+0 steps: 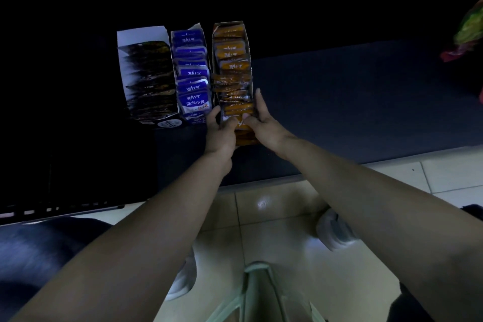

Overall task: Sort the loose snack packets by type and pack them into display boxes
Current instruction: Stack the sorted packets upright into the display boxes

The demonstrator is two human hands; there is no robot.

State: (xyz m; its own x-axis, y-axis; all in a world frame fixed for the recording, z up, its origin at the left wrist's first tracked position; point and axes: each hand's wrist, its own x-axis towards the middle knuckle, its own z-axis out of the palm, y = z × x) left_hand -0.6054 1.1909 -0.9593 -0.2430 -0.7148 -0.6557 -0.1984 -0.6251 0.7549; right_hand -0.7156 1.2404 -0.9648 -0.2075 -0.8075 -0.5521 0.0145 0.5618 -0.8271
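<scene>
— Where are our hands?

— Both at the near end of the orange box point(248, 65), the rightmost of three on the dark bench point(339, 102). Our left hand point(220, 129) has a finger up along the left wall and its thumb bent onto the nearest orange packets point(231, 51). Our right hand point(264, 123) mirrors it, forefinger straight along the outer right wall, thumb down on the packets.

— So the fingers are pinching?

— Yes, each hand pinches the box end with its packets; our other fingers we cannot see.

— And the other boxes?

— The blue box point(194, 27) stands just beside it, touching, filled with a row of blue packets point(192, 86). Left of that is the white-flapped box point(142, 34) holding black packets point(151, 73).

— Anything else?

— A colourful bag point(467, 29) at the far right edge, and the tiled floor point(274, 217) below us.
</scene>
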